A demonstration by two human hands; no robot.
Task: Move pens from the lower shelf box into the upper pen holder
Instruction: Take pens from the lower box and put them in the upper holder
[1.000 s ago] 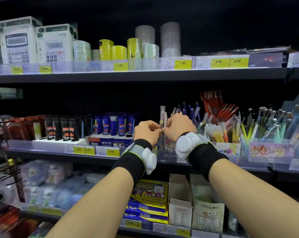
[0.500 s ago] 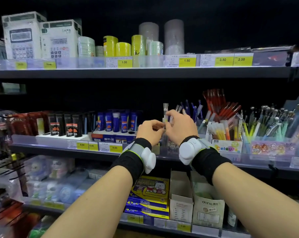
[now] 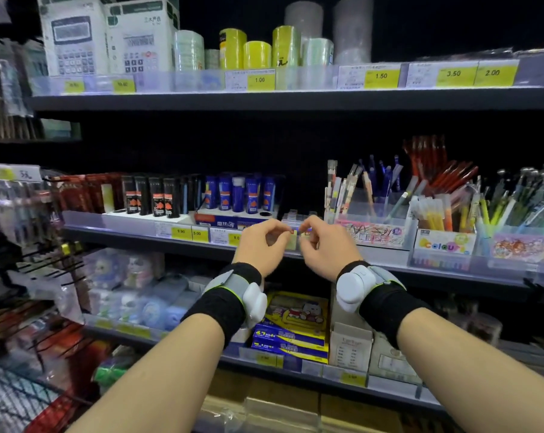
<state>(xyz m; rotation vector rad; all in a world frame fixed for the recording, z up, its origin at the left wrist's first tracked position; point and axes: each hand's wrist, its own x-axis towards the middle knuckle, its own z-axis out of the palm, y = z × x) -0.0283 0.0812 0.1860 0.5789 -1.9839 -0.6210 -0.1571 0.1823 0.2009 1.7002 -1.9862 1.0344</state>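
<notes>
Pens (image 3: 338,189) now stand upright in the clear pen holder (image 3: 370,214) on the middle shelf, right of both hands. The left hand (image 3: 263,245) and right hand (image 3: 325,245) have dropped from the holder, fingers loosely curled, apparently empty. Another trip seems due to the white box (image 3: 352,345) on the lower shelf.

Dim shop shelving under light falling from above.
Glare is washing out the price strip (image 3: 264,81) across the upper frame, darkness is filling the shelf recesses, and wide-angle distortion is bending and blurring the left edge.
</notes>
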